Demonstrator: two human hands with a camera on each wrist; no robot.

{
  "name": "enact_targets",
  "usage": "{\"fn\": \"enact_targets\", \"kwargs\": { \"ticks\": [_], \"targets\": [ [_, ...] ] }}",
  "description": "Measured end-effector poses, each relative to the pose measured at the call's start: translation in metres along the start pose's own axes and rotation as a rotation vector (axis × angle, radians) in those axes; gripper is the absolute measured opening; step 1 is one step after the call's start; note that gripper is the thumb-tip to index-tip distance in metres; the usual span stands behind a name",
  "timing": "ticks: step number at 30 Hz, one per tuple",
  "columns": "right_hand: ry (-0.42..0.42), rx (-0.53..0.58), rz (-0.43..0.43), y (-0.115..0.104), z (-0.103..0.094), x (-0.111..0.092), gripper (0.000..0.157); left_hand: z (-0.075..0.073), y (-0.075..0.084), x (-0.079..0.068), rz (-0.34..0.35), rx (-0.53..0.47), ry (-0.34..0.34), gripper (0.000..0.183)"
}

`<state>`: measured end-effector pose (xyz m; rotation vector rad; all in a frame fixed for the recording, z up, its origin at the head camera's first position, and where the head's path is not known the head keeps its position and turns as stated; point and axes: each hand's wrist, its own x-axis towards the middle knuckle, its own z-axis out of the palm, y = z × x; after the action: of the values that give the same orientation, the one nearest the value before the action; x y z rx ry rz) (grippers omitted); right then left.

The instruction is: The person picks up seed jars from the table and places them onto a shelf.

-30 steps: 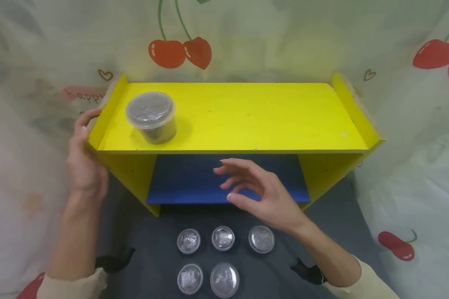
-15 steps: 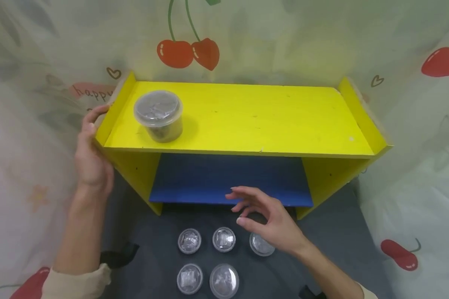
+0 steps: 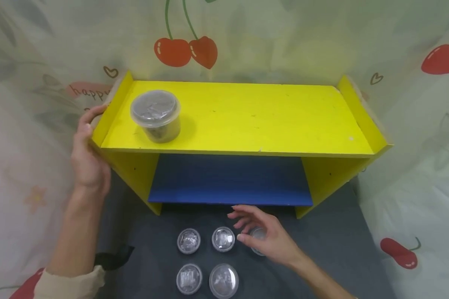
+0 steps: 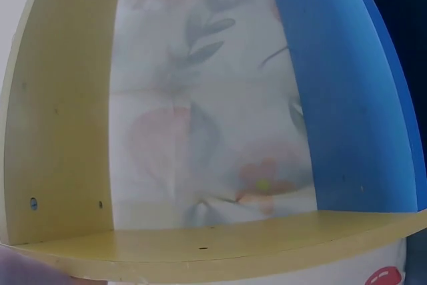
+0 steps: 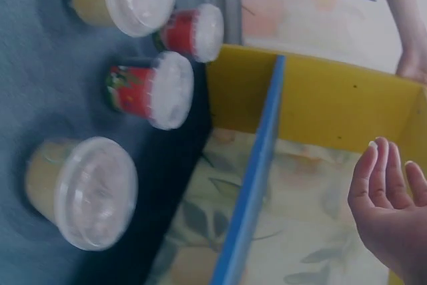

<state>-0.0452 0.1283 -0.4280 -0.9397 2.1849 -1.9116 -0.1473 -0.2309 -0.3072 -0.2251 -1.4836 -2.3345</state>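
Observation:
My left hand (image 3: 87, 162) grips the left side panel of a yellow shelf unit (image 3: 247, 116). Its fingers reach over the panel's upper edge. A large lidded plastic tub (image 3: 156, 116) stands upright on the yellow top board, near that side. In the head view my right hand (image 3: 267, 234), fingers loosely bent and holding nothing, overlaps the rightmost small lidded tub (image 3: 259, 241) in front of the unit. Just left of its fingertips is another small tub (image 3: 223, 239). The right wrist view shows a tan tub with a clear lid (image 5: 97, 191) and red-sided tubs (image 5: 137, 90).
Two more tubs stand at the left and front, a small lidded tub (image 3: 188, 241) and a wider one (image 3: 223, 281), on the dark floor covering (image 3: 146, 232). Below the top runs a blue lower shelf (image 3: 230, 178). A cherry-printed curtain (image 3: 284, 41) surrounds the unit.
My right hand has come down and toward me, from in front of the blue shelf to over the rightmost small tub. My left hand keeps its grip on the side panel.

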Motion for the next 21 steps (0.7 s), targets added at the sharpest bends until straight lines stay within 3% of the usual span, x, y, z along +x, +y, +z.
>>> {"fn": "enact_targets", "kwargs": {
  "ticks": [10,16,21],
  "targets": [
    [-0.005,-0.038,-0.021,0.026,0.014,-0.015,0.061,0.003,-0.001,0.002,0.018,0.019,0.006,0.040],
    [-0.007,-0.051,-0.075,0.025,0.022,-0.020,0.055,0.008,-0.005,0.001,0.025,0.053,0.025,0.040],
    [-0.017,-0.055,-0.064,0.031,0.029,-0.031,0.054,0.012,-0.009,0.001,0.010,0.043,0.023,0.039]
  ]
}}
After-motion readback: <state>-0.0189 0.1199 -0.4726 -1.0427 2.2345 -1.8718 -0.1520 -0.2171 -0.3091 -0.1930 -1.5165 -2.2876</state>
